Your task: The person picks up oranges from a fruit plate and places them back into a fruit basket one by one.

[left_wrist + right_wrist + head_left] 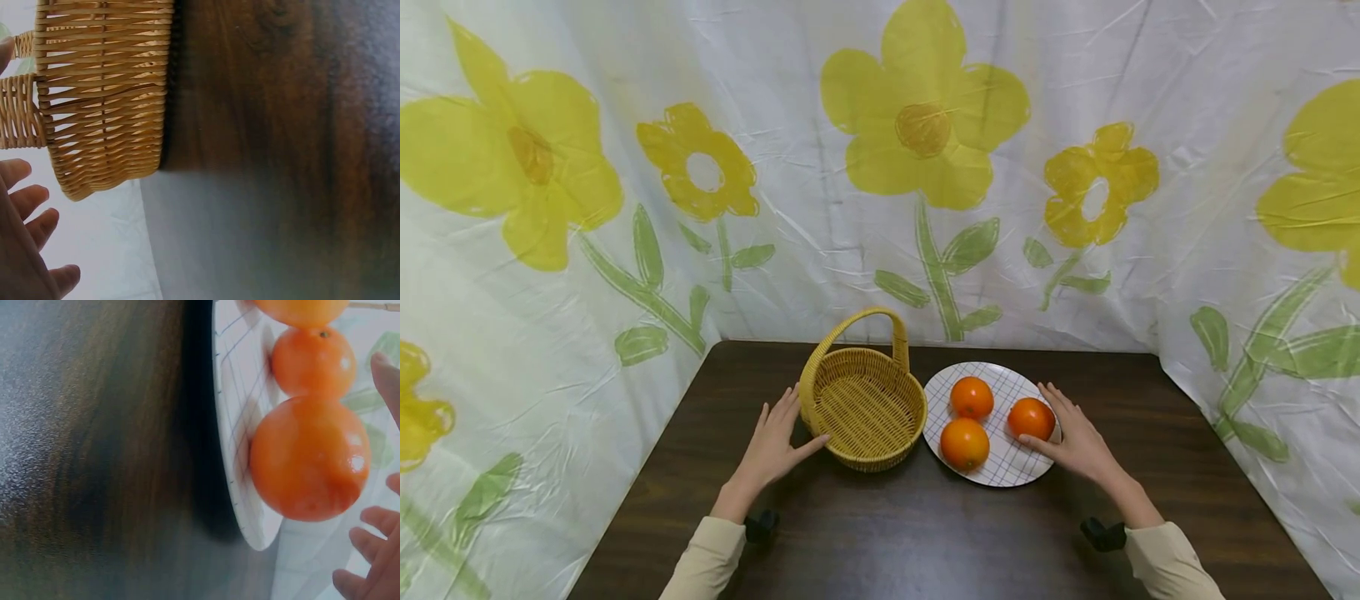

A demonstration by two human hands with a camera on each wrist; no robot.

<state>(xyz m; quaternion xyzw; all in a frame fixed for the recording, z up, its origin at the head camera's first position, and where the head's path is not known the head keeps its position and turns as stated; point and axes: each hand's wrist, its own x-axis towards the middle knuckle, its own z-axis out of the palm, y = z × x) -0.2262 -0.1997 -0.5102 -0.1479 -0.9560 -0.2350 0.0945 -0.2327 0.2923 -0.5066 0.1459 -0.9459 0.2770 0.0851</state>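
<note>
A yellow wicker basket (865, 408) with a tall arched handle stands on the table, nothing inside it. My left hand (777, 442) is at its left side, fingers spread and thumb at the front rim; the left wrist view shows these fingers beside the basket's woven wall (106, 100). On a white checked plate (1000, 471) to the right lie three oranges. My right hand (1078, 437) spreads its fingers and thumb around the rightmost orange (1030, 418). In the right wrist view a gap shows between the fingers (369, 544) and that orange (309, 459).
The other two oranges, one at the back (972, 397) and one in front (965, 443), lie on the plate's left half. Basket and plate stand side by side on a dark wooden table (925, 533). Behind it hangs a white curtain (805, 250) with yellow flowers.
</note>
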